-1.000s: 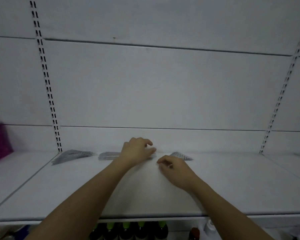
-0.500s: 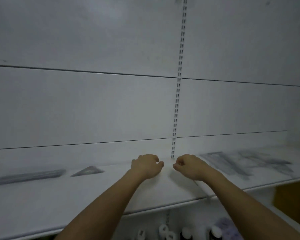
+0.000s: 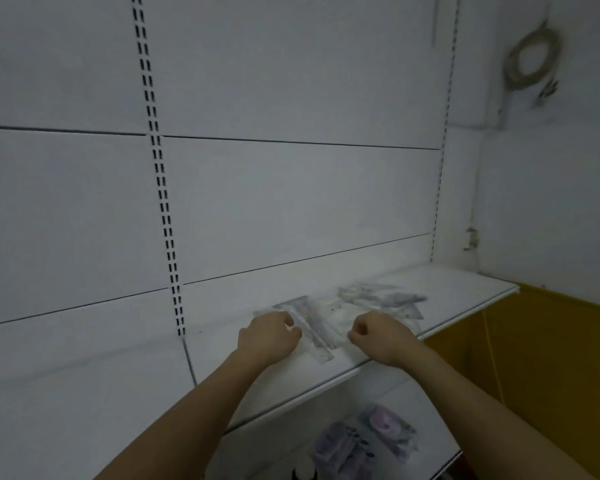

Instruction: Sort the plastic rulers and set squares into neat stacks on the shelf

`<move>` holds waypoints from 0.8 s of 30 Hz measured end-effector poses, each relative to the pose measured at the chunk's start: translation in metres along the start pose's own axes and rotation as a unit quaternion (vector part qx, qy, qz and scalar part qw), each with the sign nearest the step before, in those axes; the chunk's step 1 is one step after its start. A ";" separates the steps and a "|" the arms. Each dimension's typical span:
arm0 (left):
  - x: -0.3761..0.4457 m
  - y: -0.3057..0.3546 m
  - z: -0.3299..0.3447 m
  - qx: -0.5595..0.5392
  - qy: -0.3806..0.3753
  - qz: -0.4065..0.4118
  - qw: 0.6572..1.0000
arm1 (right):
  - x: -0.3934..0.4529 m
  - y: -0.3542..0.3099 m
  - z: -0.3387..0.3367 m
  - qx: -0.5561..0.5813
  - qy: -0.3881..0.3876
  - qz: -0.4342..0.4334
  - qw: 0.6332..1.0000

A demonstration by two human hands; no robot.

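A loose, untidy pile of clear plastic rulers and set squares (image 3: 378, 301) lies on the white shelf (image 3: 465, 282), toward its right end. A few long rulers (image 3: 317, 329) stick out of the pile toward the front edge. My left hand (image 3: 269, 337) hovers at the left side of these rulers with its fingers curled in; whether it touches them is unclear. My right hand (image 3: 378, 337) sits just right of them, also curled, with nothing visible in it. The picture is blurred.
A slotted upright (image 3: 163, 202) runs down the back panel left of my hands. Below, a lower shelf holds purple packaged items (image 3: 364, 441). A yellow panel (image 3: 551, 358) stands past the shelf's right end. A cable coil (image 3: 530, 60) hangs on the wall.
The view has swung right along the shelf. Both hands have moved from beside the slotted upright to the scattered rulers, which now lie between and beyond them.
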State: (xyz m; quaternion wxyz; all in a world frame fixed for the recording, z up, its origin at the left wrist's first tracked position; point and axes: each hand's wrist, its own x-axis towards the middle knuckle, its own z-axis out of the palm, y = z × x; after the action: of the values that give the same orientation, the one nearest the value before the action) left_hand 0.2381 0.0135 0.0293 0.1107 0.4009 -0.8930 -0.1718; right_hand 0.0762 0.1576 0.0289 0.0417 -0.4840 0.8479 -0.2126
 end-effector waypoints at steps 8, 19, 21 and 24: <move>0.080 0.034 0.056 -0.017 0.014 -0.006 1.000 | 0.091 0.074 0.012 0.012 -0.015 -0.053 0.998; 0.122 0.024 0.080 0.005 0.035 -0.053 0.998 | 0.184 0.101 0.034 -0.019 -0.103 -0.162 0.981; 0.122 0.016 0.078 -0.044 0.051 -0.086 0.994 | 0.190 0.104 0.045 0.031 -0.087 -0.185 0.978; 0.118 0.018 0.076 -0.075 0.076 -0.114 0.988 | 0.199 0.107 0.055 0.115 -0.078 -0.221 0.965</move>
State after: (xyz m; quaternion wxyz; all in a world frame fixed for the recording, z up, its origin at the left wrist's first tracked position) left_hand 0.1236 -0.0475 -0.0259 0.1877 0.5027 -0.8150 -0.2188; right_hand -0.0995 0.0206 -0.0365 0.1150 -0.6662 0.6839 -0.2743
